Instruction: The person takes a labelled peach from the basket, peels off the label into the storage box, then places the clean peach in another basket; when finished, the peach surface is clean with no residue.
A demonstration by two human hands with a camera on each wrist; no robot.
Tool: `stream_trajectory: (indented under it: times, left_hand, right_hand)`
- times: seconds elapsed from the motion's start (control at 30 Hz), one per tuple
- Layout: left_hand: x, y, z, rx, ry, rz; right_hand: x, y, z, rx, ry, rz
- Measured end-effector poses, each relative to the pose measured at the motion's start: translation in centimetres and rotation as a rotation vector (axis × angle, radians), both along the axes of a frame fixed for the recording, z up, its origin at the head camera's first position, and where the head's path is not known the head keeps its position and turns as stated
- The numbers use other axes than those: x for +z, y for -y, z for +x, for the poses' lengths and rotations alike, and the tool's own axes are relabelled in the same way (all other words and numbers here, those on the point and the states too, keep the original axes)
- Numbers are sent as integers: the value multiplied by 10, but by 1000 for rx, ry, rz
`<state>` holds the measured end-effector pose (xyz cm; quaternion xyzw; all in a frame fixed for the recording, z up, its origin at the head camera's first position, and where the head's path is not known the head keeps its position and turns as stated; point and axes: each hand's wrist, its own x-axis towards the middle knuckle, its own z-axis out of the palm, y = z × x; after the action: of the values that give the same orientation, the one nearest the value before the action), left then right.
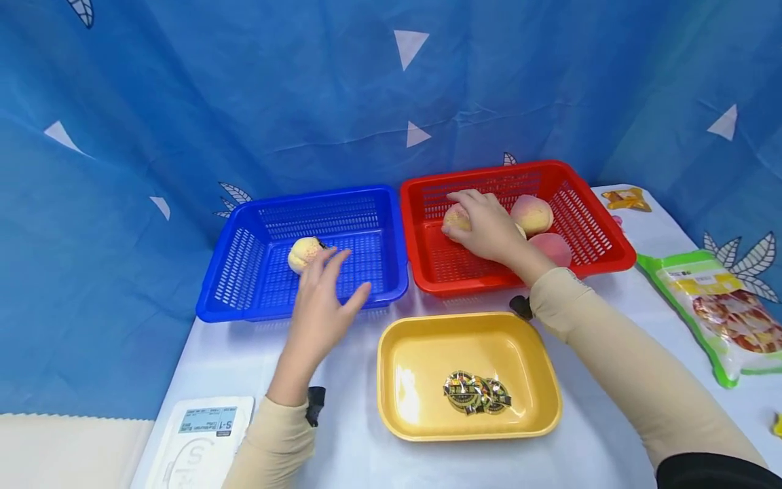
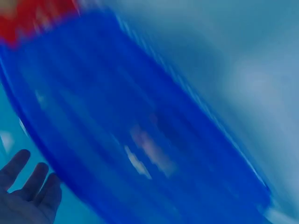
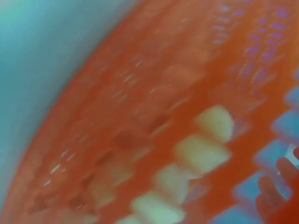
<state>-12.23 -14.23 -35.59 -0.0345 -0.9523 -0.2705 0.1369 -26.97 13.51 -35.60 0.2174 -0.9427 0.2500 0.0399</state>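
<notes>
In the head view my right hand [image 1: 489, 227] reaches into the red basket [image 1: 436, 278], fingers and thumb curved around a yellow-pink peach [image 1: 456, 216]. More peaches, one of them at the back [image 1: 531, 214] and a pinker one [image 1: 551, 248] at the front, lie right of that hand. My left hand [image 1: 320, 305] hovers at the front rim of the blue basket [image 1: 244, 312], its fingers spread and holding nothing. Just beyond its fingertips, a pale yellow peach [image 1: 303, 254] sits in the blue basket. Both wrist views are blurred; fingers [image 2: 35, 184] show beside the blue basket.
A yellow tray [image 1: 421, 424] with small dark wrapped packets [image 1: 476, 392] stands in front of the baskets. At the right lie a green-edged food bag [image 1: 723, 305] and an orange packet [image 1: 627, 199]. A white box [image 1: 201, 441] is at the front left.
</notes>
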Motion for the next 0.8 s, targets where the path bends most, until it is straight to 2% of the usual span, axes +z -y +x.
stream_trajectory:
  times: [0.17, 0.27, 0.37, 0.5, 0.63, 0.8]
  left_hand:
    - [14, 57, 7, 183, 105, 29]
    - [15, 83, 13, 266, 181, 22]
    - [12, 102, 16, 321, 236, 11]
    - [7, 118, 18, 377, 307, 12]
    - [2, 125, 19, 417, 368, 21]
    - [-2, 129, 21, 442, 378, 20]
  right_hand:
    - [14, 32, 20, 105, 6, -34]
    - [22, 57, 29, 169, 54, -26]
    - [26, 84, 34, 225, 111, -9]
    - [21, 123, 36, 299, 150, 40]
    - [11, 159, 36, 369, 164, 83]
    - [4, 190, 37, 394, 187, 125]
